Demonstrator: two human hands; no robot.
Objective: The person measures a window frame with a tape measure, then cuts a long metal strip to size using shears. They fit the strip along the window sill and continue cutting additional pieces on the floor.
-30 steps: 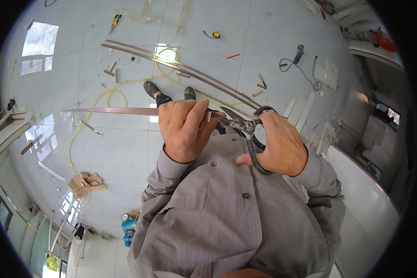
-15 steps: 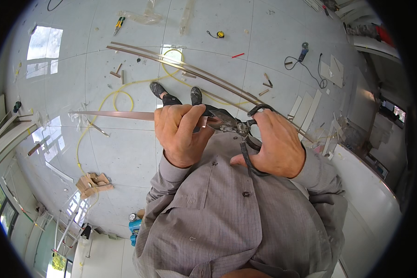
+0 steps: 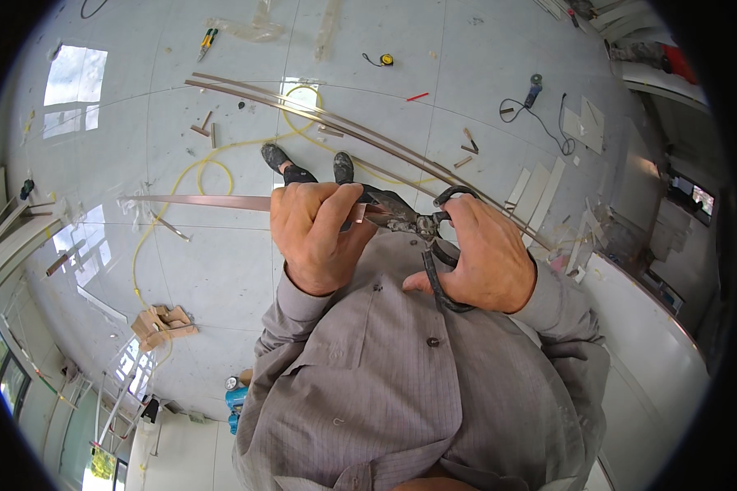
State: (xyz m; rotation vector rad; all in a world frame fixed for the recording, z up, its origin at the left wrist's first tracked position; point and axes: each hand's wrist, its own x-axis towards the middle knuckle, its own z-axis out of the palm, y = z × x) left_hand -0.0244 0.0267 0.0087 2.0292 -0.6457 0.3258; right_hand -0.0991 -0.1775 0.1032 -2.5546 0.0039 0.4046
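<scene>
My left hand (image 3: 315, 237) is closed round a long, thin copper-coloured metal strip (image 3: 213, 201), which stretches out to the left and tapers with distance. The strip's near end pokes out on the right side of that hand. Dark, worn tin snips (image 3: 413, 223) with black-covered handles are in my right hand (image 3: 491, 254), fingers on the upper handle and thumb by the lower one. Their handles stand apart. The blades are at the strip's end, close by my left fingers; whether they bite into the metal I cannot tell.
Long brown metal strips (image 3: 327, 123) lie across the floor beyond my shoes (image 3: 344, 168), with a yellow hose (image 3: 221, 149) looping beneath. Farther off are yellow-handled snips (image 3: 208, 43), a tape measure (image 3: 386, 60) and a corded angle grinder (image 3: 534, 90). Torn cardboard (image 3: 164, 326) lies at left.
The whole view has shifted very slightly. Both hands, the strip and the snips keep nearly the same position to each other.
</scene>
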